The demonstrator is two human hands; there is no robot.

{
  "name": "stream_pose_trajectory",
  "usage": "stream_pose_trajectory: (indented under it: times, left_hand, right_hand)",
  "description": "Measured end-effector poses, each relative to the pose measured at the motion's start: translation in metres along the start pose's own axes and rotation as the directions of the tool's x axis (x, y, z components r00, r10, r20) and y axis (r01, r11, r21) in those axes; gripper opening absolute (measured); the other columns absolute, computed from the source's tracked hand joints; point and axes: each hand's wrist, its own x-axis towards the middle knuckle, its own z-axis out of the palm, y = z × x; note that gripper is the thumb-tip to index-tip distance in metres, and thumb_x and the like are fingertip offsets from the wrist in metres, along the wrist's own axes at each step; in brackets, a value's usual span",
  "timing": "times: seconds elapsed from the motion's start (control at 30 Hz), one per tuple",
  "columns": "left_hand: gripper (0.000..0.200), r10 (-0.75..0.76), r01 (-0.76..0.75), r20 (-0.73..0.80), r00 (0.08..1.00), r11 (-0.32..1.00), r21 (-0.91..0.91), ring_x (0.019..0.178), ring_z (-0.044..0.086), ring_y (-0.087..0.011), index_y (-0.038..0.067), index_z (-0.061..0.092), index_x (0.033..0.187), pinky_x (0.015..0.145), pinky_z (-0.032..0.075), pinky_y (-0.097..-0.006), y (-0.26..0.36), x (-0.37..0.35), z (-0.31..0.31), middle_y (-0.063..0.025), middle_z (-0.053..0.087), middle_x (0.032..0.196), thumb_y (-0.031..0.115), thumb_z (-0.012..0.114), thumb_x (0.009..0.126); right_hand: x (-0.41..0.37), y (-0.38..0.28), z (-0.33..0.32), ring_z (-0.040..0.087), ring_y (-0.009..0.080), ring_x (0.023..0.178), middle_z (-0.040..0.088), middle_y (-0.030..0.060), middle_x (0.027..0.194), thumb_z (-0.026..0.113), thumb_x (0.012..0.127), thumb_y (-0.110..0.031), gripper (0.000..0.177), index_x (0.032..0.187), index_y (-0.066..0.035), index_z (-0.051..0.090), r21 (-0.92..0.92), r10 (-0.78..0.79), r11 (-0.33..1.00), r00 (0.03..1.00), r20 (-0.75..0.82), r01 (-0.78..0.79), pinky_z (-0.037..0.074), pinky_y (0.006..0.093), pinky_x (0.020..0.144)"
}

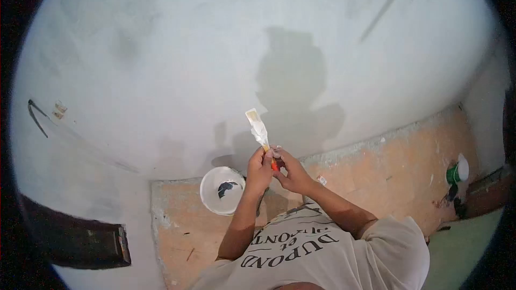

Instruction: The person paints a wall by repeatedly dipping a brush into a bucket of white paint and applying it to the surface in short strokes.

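Seen from above, facing a grey plastered wall [161, 48]: both hands closed round one paintbrush [260, 131], held out in front of the chest. Left hand [259, 169] wrapped about the lower handle, fingers curled tight. Right hand [290, 173] pinching the orange stretch of the same handle from the other side, touching the left. Neither hand nearer than the other, both already on it.

Long axis tilted, running from the hands up and a little leftward, pale bristles [254, 117] uppermost and aimed toward the wall. Whether clear of the wall, hard to tell. Bristles and ferrule coated in something whitish.

Down and to the left of the left hand, standing on the bare orange-brown floor [387, 172]: a white bucket [209, 198] with a dark patch inside, just beside the left forearm and closer to the left hand than to the right.

Far off to the right, at the foot of the wall, a green and white container [457, 172], well apart from both hands. At lower left, a dark slab [80, 241], too dim to name. On the wall beyond the brush, the shadow [293, 86] of head and shoulders.
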Motion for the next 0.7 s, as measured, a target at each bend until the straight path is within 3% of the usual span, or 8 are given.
stream_pose_trajectory:
  times: [0.1,0.13,0.17,0.23,0.37,0.5,0.53,0.7]
  left_hand:
    - [0.028,0.147,-0.145,-0.007,0.989,0.984,0.102,0.074,0.059,-0.0098,-0.001,0.060,0.114,0.068,0.051,-0.0264,0.002,0.012,0.006,-0.0058,0.065,0.092,0.018,0.040,0.106]
    - [0.032,0.008,-0.013,0.047,0.999,0.994,0.104,0.082,0.058,-0.0112,0.000,0.057,0.113,0.077,0.050,-0.0276,0.021,0.010,0.006,-0.0043,0.062,0.093,0.023,0.036,0.108]
    - [0.032,0.008,-0.012,0.039,0.999,0.995,0.101,0.082,0.058,-0.0112,0.000,0.057,0.113,0.077,0.050,-0.0276,0.021,0.015,0.011,-0.0043,0.062,0.093,0.023,0.036,0.108]
    - [0.027,0.087,-0.087,0.005,0.996,0.995,0.043,0.074,0.057,-0.0092,0.001,0.056,0.111,0.066,0.049,-0.0257,0.020,0.031,0.022,-0.0058,0.062,0.090,0.019,0.035,0.106]
    - [0.025,0.237,-0.230,0.068,0.969,0.969,-0.095,0.068,0.050,-0.0085,0.004,0.049,0.105,0.061,0.045,-0.0247,0.046,0.056,0.061,-0.0027,0.050,0.084,0.022,0.033,0.108]
    - [0.027,0.120,-0.103,0.057,0.991,0.963,-0.247,0.059,0.038,-0.0057,0.006,0.048,0.101,0.052,0.035,-0.0218,0.093,0.071,0.093,0.0013,0.043,0.079,0.028,0.035,0.108]
    - [0.032,0.110,-0.094,0.051,0.993,0.965,-0.245,0.059,0.034,-0.0043,0.009,0.049,0.098,0.049,0.029,-0.0205,0.101,0.079,0.099,0.0039,0.041,0.078,0.040,0.041,0.106]
    - [0.035,0.142,-0.122,0.071,0.987,0.966,-0.229,0.056,0.032,-0.0040,0.010,0.049,0.093,0.047,0.028,-0.0212,0.160,0.101,0.123,0.0050,0.039,0.072,0.042,0.040,0.105]
  right_hand:
    - [0.017,-0.024,-0.032,0.060,0.0192,0.101,0.050,0.0144,0.136,0.065,0.085,0.008,0.049,0.130,-0.003,0.050,0.052,0.072,0.996,0.994,0.087,-0.077,0.052,0.0307,0.087]
    - [0.022,-0.037,-0.042,0.061,0.0180,0.099,0.057,0.0124,0.127,0.064,0.087,0.005,0.040,0.124,-0.003,0.056,0.067,0.050,0.996,0.997,0.059,-0.054,0.053,0.0303,0.083]
    - [0.025,-0.037,-0.052,0.061,0.0180,0.099,0.057,0.0124,0.127,0.064,0.087,0.005,0.040,0.124,-0.003,0.056,0.068,0.050,0.996,0.996,0.067,-0.054,0.053,0.0303,0.083]
    - [0.028,-0.036,-0.073,0.061,0.0164,0.101,0.060,0.0102,0.123,0.063,0.089,0.001,0.035,0.123,-0.004,0.056,0.176,0.073,0.982,0.997,0.003,-0.072,0.054,0.0303,0.081]
    - [0.028,-0.027,-0.124,0.063,0.0133,0.088,0.063,0.0085,0.112,0.060,0.094,-0.004,0.022,0.115,-0.002,0.057,0.117,0.162,0.982,0.983,-0.092,-0.151,0.054,0.0290,0.076]
    - [0.029,-0.013,-0.155,0.063,0.0098,0.077,0.067,0.0062,0.099,0.062,0.095,-0.012,0.020,0.112,-0.002,0.059,0.220,0.185,0.965,0.966,-0.182,-0.143,0.049,0.0238,0.062]
    - [0.032,-0.014,-0.159,0.063,0.0110,0.072,0.067,0.0081,0.096,0.061,0.096,-0.013,0.020,0.112,-0.001,0.058,0.223,0.174,0.966,0.963,-0.205,-0.127,0.050,0.0246,0.063]
    - [0.036,-0.022,-0.160,0.063,0.0122,0.072,0.066,0.0112,0.097,0.060,0.098,-0.016,0.022,0.111,0.001,0.057,0.260,0.209,0.955,0.950,-0.233,-0.147,0.053,0.0273,0.064]
